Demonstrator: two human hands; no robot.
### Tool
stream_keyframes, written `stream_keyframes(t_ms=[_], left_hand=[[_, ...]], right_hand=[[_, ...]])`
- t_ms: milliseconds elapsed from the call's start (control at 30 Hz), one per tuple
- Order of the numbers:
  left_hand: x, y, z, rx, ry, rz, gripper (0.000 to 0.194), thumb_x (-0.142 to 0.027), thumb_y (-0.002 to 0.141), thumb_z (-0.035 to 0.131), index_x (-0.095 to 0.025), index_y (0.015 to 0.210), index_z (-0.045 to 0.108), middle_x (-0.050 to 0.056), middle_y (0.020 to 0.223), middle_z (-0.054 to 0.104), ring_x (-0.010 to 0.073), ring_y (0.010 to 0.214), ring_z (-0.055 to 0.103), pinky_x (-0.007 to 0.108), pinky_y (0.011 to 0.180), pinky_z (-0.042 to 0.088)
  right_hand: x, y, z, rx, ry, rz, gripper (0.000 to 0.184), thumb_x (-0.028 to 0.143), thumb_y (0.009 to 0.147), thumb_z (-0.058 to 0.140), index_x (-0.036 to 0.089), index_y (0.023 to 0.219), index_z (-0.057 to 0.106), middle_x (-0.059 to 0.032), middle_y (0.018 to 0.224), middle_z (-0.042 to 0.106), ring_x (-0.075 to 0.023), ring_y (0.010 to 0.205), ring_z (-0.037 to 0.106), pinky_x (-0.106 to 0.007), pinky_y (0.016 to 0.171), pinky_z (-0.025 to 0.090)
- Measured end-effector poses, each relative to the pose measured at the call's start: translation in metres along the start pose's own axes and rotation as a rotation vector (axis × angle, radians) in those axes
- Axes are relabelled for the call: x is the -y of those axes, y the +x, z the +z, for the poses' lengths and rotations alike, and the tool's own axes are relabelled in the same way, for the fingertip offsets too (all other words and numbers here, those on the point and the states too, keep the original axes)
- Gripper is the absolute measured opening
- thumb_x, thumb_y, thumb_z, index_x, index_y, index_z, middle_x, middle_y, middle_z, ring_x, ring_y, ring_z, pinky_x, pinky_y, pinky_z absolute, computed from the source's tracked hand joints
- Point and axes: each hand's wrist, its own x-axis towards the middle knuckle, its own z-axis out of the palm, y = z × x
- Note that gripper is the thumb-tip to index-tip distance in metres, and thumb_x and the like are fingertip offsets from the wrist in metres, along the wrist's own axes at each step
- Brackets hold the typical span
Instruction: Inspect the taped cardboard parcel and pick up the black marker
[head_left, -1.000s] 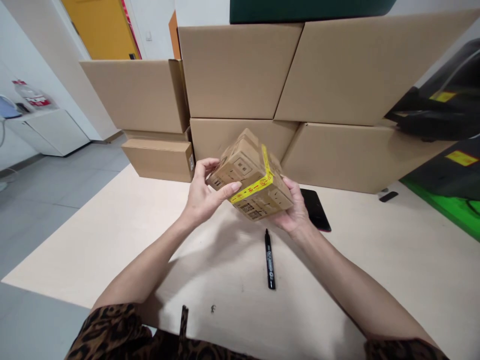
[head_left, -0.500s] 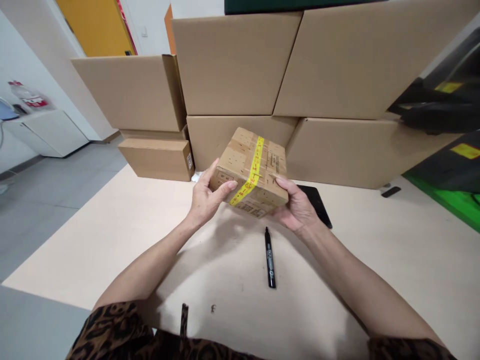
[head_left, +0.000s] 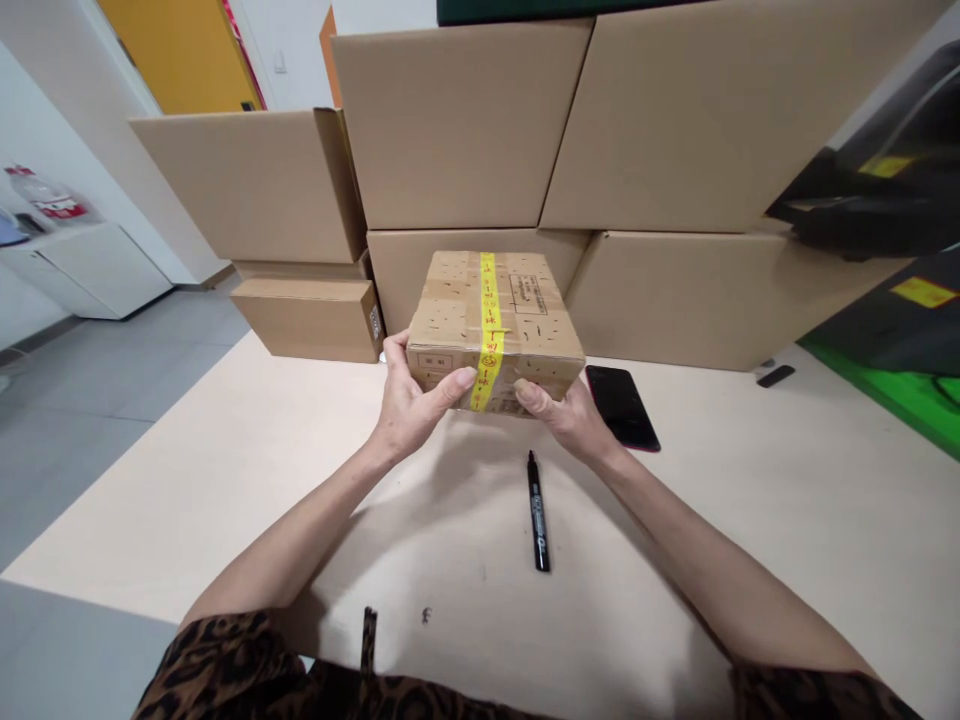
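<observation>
Between my two hands is a small cardboard box point(head_left: 450, 300), held above the table and marked with many short dark strokes. Yellow tape point(head_left: 490, 300) with red print runs over its top and down the near side. My left hand point(head_left: 414, 400) grips the left near corner, thumb on the near face. On the right near corner my right hand point(head_left: 562, 410) is closed the same way, its thumb also on the near face. The fingers under the box are hidden. A black marker point(head_left: 538, 515) lies on the table below the box, its tip end pointing away from me.
A black phone point(head_left: 622, 408) lies right of my right hand. Large cardboard boxes point(head_left: 457, 130) are stacked along the back, with a flatter carton point(head_left: 304, 320) at the left. A small black object point(head_left: 775, 376) lies at the table's point(head_left: 750, 520) far right.
The box has turned and levelled, so its near face now points squarely at me. My right thumb has shifted from the box's top right edge to its near face.
</observation>
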Motion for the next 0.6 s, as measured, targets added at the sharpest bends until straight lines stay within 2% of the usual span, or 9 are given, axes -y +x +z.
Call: stream_keyframes(t_ms=[100,200,367,500,600], left_hand=[[0.002,-0.001,0.001,0.055,-0.014,0.011,0.102,-0.068,0.071,0.093,-0.030,0.147,0.037,0.016,0.153,0.058,0.0339,0.140,0.063,0.051,0.115,0.055],[0.006,-0.003,0.005,0.092,-0.049,0.032,0.110,-0.064,0.077,0.091,-0.039,0.162,0.026,0.012,0.168,0.045,0.0348,0.154,0.052,0.053,0.125,0.047],[0.014,-0.010,0.011,0.040,-0.053,0.052,0.098,-0.059,0.083,0.089,-0.043,0.160,0.029,0.008,0.159,0.054,0.0304,0.141,0.063,0.051,0.119,0.054],[0.018,-0.011,0.011,0.035,-0.014,0.109,0.097,-0.060,0.085,0.087,-0.042,0.160,0.028,0.009,0.155,0.056,0.0291,0.136,0.065,0.049,0.115,0.057],[0.020,-0.010,0.009,0.016,0.042,0.219,0.096,-0.060,0.086,0.087,-0.044,0.160,0.028,0.008,0.154,0.056,0.0285,0.136,0.064,0.048,0.116,0.055]], right_hand=[[0.002,-0.002,0.004,-0.056,-0.031,-0.042,0.127,0.066,0.079,0.089,0.036,0.175,0.011,-0.0148,0.175,0.045,-0.0378,0.158,0.049,-0.066,0.129,0.040],[0.002,-0.002,0.004,-0.093,-0.096,-0.076,0.118,0.062,0.084,0.085,0.040,0.175,0.013,-0.0103,0.175,0.045,-0.0340,0.158,0.050,-0.062,0.132,0.038],[-0.006,-0.003,0.004,-0.152,-0.120,-0.121,0.099,0.061,0.093,0.076,0.042,0.173,0.020,-0.0072,0.172,0.048,-0.0323,0.154,0.054,-0.061,0.131,0.039],[-0.010,-0.004,0.007,-0.156,-0.146,-0.131,0.105,0.060,0.090,0.080,0.041,0.174,0.018,-0.0082,0.174,0.044,-0.0341,0.157,0.050,-0.061,0.132,0.037],[-0.011,-0.005,0.011,-0.189,-0.138,-0.176,0.108,0.057,0.087,0.084,0.040,0.173,0.021,-0.0085,0.171,0.047,-0.0341,0.156,0.051,-0.060,0.132,0.038]])
